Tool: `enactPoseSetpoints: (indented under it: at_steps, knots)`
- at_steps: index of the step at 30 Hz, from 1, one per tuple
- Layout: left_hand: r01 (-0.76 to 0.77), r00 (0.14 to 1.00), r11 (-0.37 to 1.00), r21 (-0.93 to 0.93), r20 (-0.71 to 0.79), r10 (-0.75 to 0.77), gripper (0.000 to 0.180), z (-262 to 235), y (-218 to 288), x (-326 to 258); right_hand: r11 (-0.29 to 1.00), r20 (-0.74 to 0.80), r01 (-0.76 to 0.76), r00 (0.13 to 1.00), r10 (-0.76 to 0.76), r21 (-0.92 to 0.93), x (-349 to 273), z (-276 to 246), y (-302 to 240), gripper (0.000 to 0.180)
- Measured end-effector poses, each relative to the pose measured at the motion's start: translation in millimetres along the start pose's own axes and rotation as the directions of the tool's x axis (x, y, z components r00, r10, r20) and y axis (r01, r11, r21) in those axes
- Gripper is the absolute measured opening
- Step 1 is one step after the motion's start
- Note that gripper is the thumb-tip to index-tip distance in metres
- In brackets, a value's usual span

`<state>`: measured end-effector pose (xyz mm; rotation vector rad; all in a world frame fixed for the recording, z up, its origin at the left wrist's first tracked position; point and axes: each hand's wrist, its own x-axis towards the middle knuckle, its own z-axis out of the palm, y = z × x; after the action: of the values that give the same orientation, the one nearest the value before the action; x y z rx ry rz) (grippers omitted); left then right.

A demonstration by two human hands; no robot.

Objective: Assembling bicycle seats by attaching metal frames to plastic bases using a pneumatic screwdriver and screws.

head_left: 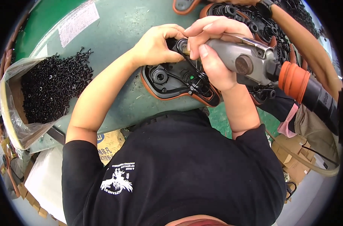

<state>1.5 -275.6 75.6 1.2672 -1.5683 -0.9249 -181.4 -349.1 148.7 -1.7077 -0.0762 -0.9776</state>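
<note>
The left hand grips the far end of a black plastic housing with an orange rim, fingers curled over its edge and thumb pressed onto the black inner part. The housing lies open side up on the green table, just in front of the person's black T-shirt. The right hand is wrapped tight around a grey pneumatic screwdriver, held over the housing's far right part. The 2 hands touch each other above the housing. The tool's tip is hidden behind the fingers. From the tool's rear an orange coupling leads into a black hose.

On the table to the left, a heap of small black screws spills from a clear plastic bag. Beyond the right hand lie more black and orange housings. Cardboard boxes sit low on the right.
</note>
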Motion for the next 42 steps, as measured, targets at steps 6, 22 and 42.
enactPoseSetpoints:
  at_steps: [6,22,42]
  knots:
    - [0.0,1.0,0.999,0.037,-0.013,0.0,0.04,-1,-1,-1,0.981,0.041,-0.035,0.998,0.044,-0.192,10,4,-1,0.028]
    - [-0.101,0.995,0.985,0.142,-0.01,0.103,0.044,-27,47,-39,0.994,-0.017,-0.066,0.998,0.067,0.086,13,26,-59,0.03]
    - [0.416,0.898,0.442,0.795,-0.437,-0.059,0.02,-134,-1,-169,0.703,-0.478,-0.664,0.546,0.688,0.253,63,3,79,0.015]
